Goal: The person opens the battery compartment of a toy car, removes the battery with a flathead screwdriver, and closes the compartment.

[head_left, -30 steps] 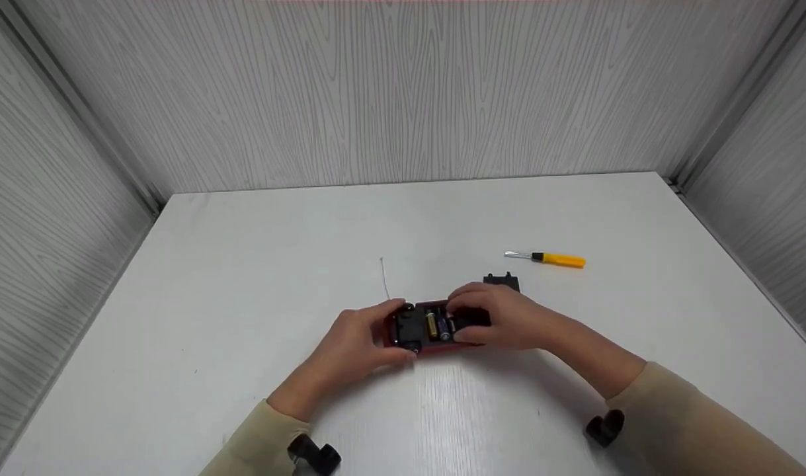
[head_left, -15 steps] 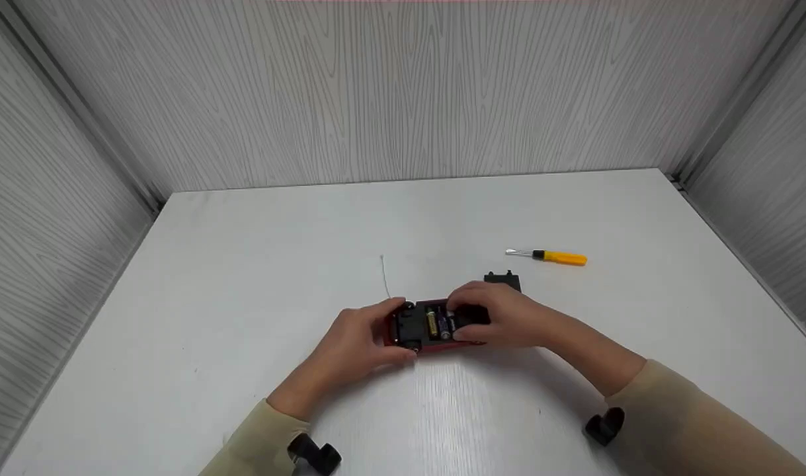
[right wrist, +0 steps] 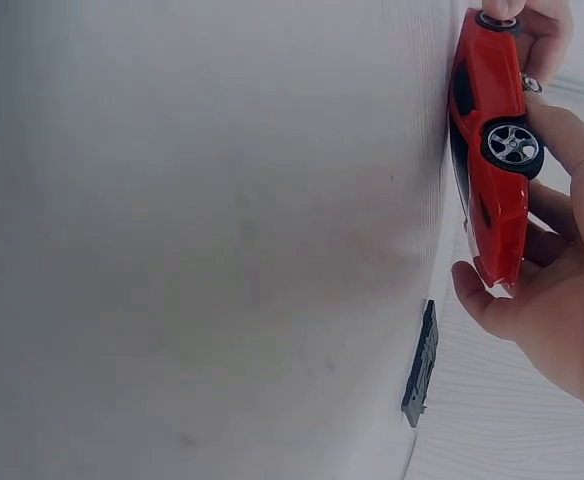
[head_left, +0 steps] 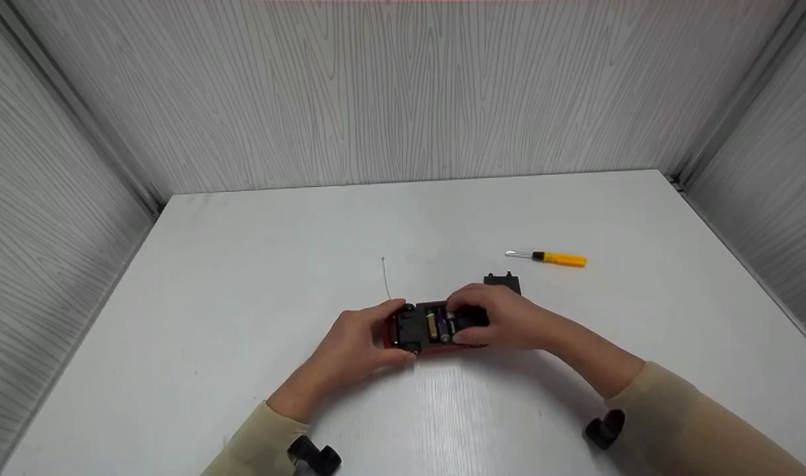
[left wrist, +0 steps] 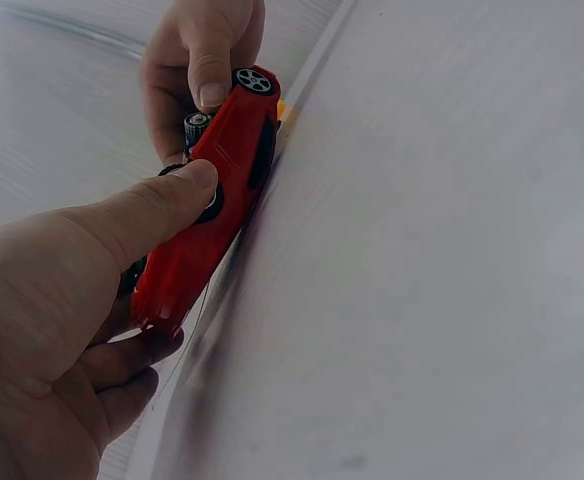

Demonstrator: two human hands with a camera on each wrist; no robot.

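A red toy car (left wrist: pixel 222 165) lies wheels up on the table, its black underside (head_left: pixel 410 324) facing the head camera. My left hand (head_left: pixel 356 344) grips one end, thumb on the near side and fingers on the far side. In the bay sit a gold-coloured battery (head_left: pixel 432 326) and a dark blue battery (head_left: pixel 443 326). Beside them, my right hand (head_left: pixel 505 318) pinches a third battery (head_left: pixel 451 324) between thumb and fingers, covering part of the car. One battery end (left wrist: pixel 198 121) juts above the car's edge in the left wrist view.
Behind the right hand lies a black battery cover (head_left: pixel 502 281), partly hidden in the head view. Farther back is a screwdriver (head_left: pixel 561 259) with a yellow handle. A thin antenna wire (head_left: pixel 385 279) sticks out from the car's far side. Grained panels (head_left: pixel 403 92) enclose the white table.
Both hands keep their places on the car. The right fingers shift only very slightly at the third battery.
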